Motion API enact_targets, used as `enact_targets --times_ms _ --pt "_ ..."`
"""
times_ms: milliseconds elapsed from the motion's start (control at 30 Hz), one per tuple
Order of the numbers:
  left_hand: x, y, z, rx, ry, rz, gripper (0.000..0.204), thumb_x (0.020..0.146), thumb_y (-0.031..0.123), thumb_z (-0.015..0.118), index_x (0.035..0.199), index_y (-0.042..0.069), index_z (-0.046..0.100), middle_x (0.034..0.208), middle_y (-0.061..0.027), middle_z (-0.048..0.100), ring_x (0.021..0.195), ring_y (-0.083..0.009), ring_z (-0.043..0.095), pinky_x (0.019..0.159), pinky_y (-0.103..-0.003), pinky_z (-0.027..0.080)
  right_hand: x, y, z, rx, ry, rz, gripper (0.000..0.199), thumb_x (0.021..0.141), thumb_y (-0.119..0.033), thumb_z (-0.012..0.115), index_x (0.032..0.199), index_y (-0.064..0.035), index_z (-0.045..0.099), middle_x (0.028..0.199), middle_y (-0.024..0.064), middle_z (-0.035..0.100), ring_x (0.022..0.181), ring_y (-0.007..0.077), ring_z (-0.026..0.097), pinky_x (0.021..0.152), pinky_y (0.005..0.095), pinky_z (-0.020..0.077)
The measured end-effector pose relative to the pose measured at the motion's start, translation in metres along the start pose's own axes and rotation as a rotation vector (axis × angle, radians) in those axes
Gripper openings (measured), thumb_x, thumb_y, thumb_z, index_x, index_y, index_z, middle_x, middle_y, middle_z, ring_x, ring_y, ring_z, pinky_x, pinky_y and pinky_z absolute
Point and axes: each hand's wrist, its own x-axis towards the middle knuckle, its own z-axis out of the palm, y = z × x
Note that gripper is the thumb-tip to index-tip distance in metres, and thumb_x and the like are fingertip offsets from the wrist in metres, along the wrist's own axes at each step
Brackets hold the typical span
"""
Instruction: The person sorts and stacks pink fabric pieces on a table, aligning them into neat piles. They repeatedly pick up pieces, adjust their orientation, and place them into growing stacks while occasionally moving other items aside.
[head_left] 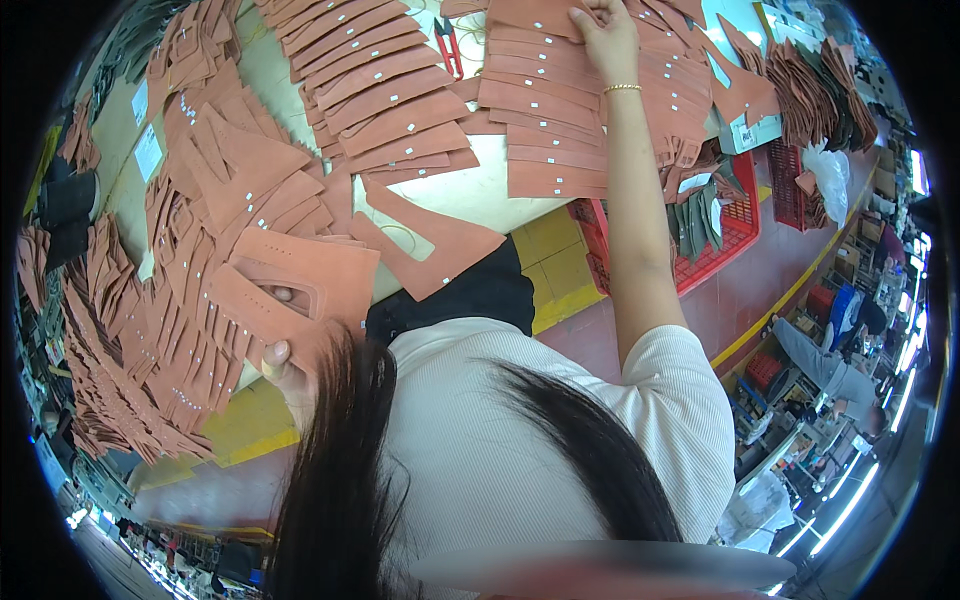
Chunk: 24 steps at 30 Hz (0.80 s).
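My left hand [287, 378] holds a reddish-brown cut leather piece [342, 275] by its near edge, thumb on top. A fingertip shows through the opening cut in this piece, and small holes run beside that opening. Out to the far right, my right hand [610, 45] pinches the edge of another brown leather piece [535, 14], at the top of an overlapping row [545, 125] with small white tags. A single leather piece with a cut-out [445, 245] lies at the table's near edge, just right of the left-hand piece.
Red-handled thread snips [452, 55] lie between two rows of pieces on the pale table [490, 190]. Heaped leather pieces [190, 300] cover the left side. Red crates [740, 205] with dark pieces stand on the floor at right. A person [830, 365] sits farther off.
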Motion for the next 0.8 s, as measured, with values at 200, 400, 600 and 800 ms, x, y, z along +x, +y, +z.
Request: enact_targets --times_ms 200,400,600,800 --pt "-0.015 -0.005 -0.011 0.038 0.140 -0.012 0.081 0.084 0.046 0.066 0.145 0.001 0.038 0.121 -0.0227 0.061 0.097 -0.0336 0.066 0.083 -0.044 0.056 -0.012 -0.012 -0.004 -0.529 0.305 -0.558 0.032 0.083 -0.006 0.076 0.110 -0.0005 0.061 0.098 0.0121 0.070 0.086 0.0295 0.068 0.078 0.0363 0.0544" --pt "-0.008 0.001 0.028 -0.015 0.247 -0.125 0.093 0.066 0.034 0.075 0.144 0.002 0.037 0.126 -0.0193 0.055 0.112 -0.0374 0.059 0.096 -0.051 0.052 -0.140 -0.070 0.005 -0.225 -0.334 -0.382 0.030 0.081 -0.016 0.075 0.106 -0.0055 0.063 0.100 0.0138 0.056 0.092 0.0328 0.056 0.083 0.0416 0.0486" --pt "-0.003 0.012 0.045 0.154 0.065 -0.190 0.095 0.076 0.045 0.072 0.148 -0.001 0.030 0.131 -0.0251 0.053 0.111 -0.0340 0.060 0.092 -0.045 0.053 -0.250 -0.103 0.000 -0.371 -0.750 -0.191 0.050 0.072 -0.023 0.085 0.112 -0.0059 0.061 0.111 0.0119 0.053 0.102 0.0327 0.052 0.090 0.0423 0.0465" --pt "-0.007 0.006 0.028 0.038 0.037 -0.253 0.098 0.073 0.037 0.076 0.150 0.003 0.027 0.142 -0.0244 0.043 0.125 -0.0401 0.051 0.106 -0.054 0.046 -0.259 -0.106 0.000 -0.397 -0.773 -0.144 0.047 0.074 -0.017 0.083 0.111 -0.0060 0.056 0.104 0.0126 0.056 0.099 0.0339 0.055 0.089 0.0423 0.0460"
